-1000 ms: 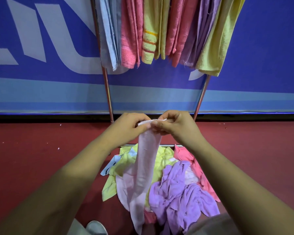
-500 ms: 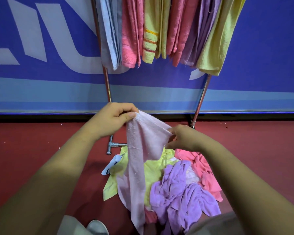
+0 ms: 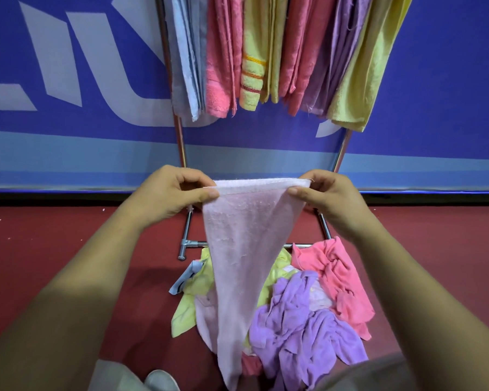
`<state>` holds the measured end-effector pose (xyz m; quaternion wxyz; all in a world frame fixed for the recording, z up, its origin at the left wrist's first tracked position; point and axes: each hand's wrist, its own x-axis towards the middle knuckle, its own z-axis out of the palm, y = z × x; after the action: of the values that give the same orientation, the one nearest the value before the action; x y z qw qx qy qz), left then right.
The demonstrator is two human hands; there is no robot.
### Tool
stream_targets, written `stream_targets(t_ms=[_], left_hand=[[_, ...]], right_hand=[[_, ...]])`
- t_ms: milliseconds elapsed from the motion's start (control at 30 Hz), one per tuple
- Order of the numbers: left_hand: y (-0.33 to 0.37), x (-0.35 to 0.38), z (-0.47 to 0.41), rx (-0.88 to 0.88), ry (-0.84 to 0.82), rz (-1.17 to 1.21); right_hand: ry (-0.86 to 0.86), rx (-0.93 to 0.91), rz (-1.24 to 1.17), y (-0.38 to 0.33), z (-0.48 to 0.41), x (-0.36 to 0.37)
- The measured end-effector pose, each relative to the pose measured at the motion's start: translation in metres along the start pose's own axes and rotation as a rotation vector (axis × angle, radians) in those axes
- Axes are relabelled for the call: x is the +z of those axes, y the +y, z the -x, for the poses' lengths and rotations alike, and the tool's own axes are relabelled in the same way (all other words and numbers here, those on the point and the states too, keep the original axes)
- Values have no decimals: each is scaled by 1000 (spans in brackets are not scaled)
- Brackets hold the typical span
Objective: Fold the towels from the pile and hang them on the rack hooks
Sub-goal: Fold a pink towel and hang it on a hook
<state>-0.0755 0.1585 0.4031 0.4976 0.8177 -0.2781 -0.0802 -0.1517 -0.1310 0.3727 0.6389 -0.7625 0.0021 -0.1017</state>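
A pale pink towel [image 3: 243,249] hangs in front of me, its top edge stretched level between my hands. My left hand [image 3: 170,196] pinches the left corner and my right hand [image 3: 326,196] pinches the right corner. The cloth narrows downward to a point over the pile [image 3: 302,314] of crumpled yellow, purple, pink and blue towels on the floor. Behind, the metal rack [image 3: 178,136] carries several folded towels [image 3: 266,52] in blue, pink, yellow and purple, hanging side by side. The hooks themselves are out of view above.
The rack's base bar [image 3: 192,244] lies on the red floor [image 3: 54,244] just behind the pile. A blue wall banner [image 3: 68,94] with pale lettering stands behind the rack. A shoe tip [image 3: 161,380] shows at the bottom edge.
My hands were close together on one corner of the pink towel, then moved apart. The top edge is now spread wide and level between them.
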Motion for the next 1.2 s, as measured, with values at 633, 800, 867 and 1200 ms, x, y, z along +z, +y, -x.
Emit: stream_targets(t_ms=[633,800,867,1200], left_hand=[[-11,8,-23,55,278,-181],[75,-28,-37,109,374,-242],[128,-49,-33,197,330,-1],[210,-94,-24,210,243,-246]], right_hand=[[129,-50,244,-27,-3,6],[156,-192,153,-120,-20,-5],[153,-233,-107,-170,-19,-11],[120,-262,238,-254,-6,-49]])
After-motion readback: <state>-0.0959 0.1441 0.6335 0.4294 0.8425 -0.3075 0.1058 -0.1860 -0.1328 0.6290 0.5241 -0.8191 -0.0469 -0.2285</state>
